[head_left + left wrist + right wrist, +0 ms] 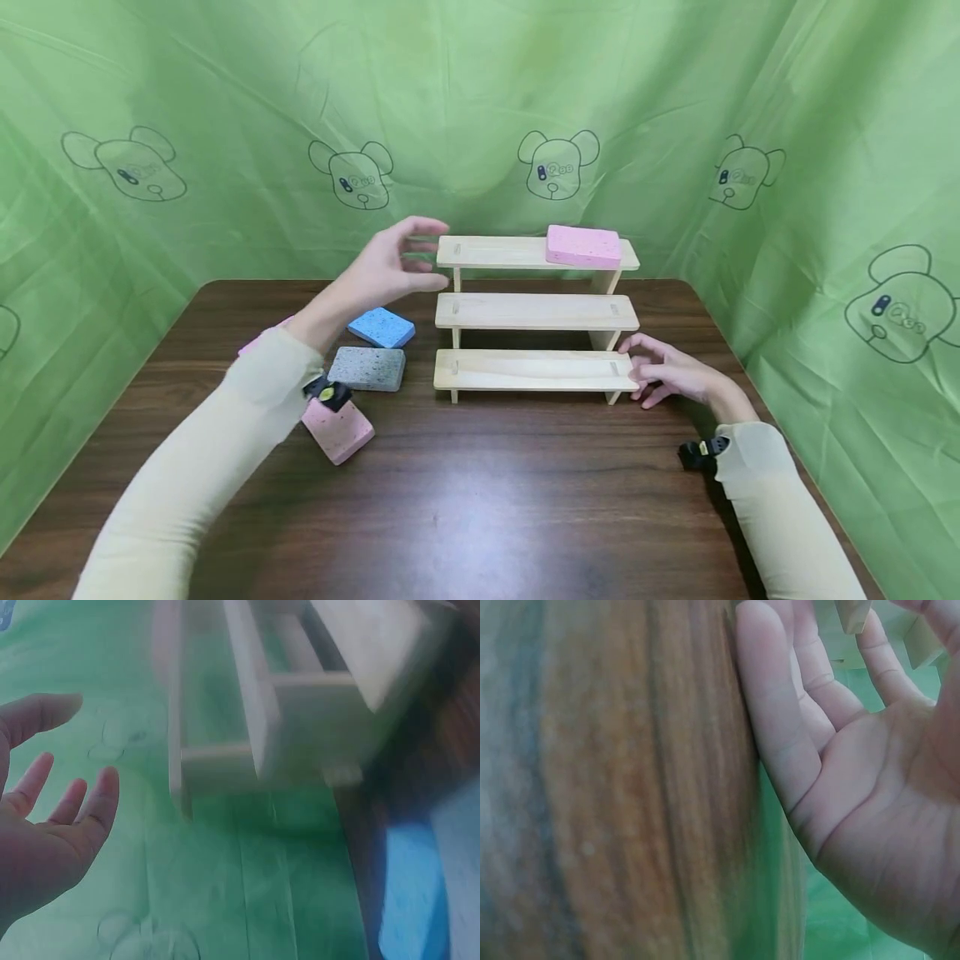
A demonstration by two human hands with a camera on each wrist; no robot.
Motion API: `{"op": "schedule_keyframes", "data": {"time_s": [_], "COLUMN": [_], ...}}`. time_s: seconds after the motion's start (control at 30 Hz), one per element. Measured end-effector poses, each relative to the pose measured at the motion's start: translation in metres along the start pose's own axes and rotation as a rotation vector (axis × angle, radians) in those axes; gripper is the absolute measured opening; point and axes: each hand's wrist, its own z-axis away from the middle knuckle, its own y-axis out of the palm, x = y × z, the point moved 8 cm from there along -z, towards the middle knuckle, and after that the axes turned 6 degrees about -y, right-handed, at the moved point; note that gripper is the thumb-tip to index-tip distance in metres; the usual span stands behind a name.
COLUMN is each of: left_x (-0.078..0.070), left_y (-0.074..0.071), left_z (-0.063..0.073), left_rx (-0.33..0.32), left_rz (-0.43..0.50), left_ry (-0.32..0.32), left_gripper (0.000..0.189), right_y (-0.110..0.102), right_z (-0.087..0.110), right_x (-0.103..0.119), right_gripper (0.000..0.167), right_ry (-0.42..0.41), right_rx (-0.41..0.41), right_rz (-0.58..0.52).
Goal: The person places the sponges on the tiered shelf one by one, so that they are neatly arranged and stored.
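Observation:
A light wooden three-step stand (536,312) is set toward the back of the table. On its top step, toward the right end, lies a pink sponge (582,246). My left hand (393,265) is raised beside the top step's left end, thumb and fingers spread, holding nothing; the left wrist view shows the hand (56,817) apart from the wood. Low at the right end of the bottom step is my right hand (667,372), its fingers loosely bent at the wood. In the right wrist view the palm of this hand (877,795) holds nothing.
Left of the stand lie a blue sponge (382,327), a grey sponge (367,368) and a pink sponge (339,432). Another pink sponge (251,344) is mostly hidden by my left forearm. A green curtain (480,108) hangs around the dark wooden table (480,508).

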Motion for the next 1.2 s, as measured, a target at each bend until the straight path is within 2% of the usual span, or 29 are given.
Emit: {"op": "schedule_keyframes", "data": {"time_s": [0.2, 0.37, 0.5, 0.67, 0.93, 1.07, 1.2], "left_x": [0.023, 0.042, 0.065, 0.1, 0.149, 0.163, 0.178], "left_y": [-0.04, -0.066, -0.078, -0.082, -0.093, -0.1, -0.11], "left_z": [0.046, 0.08, 0.108, 0.138, 0.17, 0.181, 0.19], "left_rx": [-0.092, -0.163, -0.21, -0.248, -0.324, -0.358, -0.406], "left_rz": [-0.02, -0.045, -0.047, -0.028, -0.121, -0.166, -0.237], "left_ry": [-0.068, -0.085, -0.115, -0.153, -0.175, -0.177, -0.216], "left_gripper": [0.07, 0.067, 0.067, 0.063, 0.063, 0.066, 0.072], "right_y": [-0.001, -0.001, -0.001, -0.002, -0.001, 0.001, 0.001], "right_z": [0.003, 0.007, 0.007, 0.004, 0.002, 0.002, 0.0], "right_x": [-0.002, -0.003, -0.006, -0.006, -0.008, -0.003, 0.001], "right_gripper": [0.04, 0.039, 0.04, 0.041, 0.04, 0.04, 0.041], "right_ry": [0.009, 0.005, 0.019, 0.015, 0.018, 0.011, 0.007], "right_rx": [-0.009, -0.002, -0.009, -0.012, -0.005, -0.008, -0.013], "right_rz": [0.005, -0.005, 0.002, 0.008, 0.002, 0.014, 0.019]}}
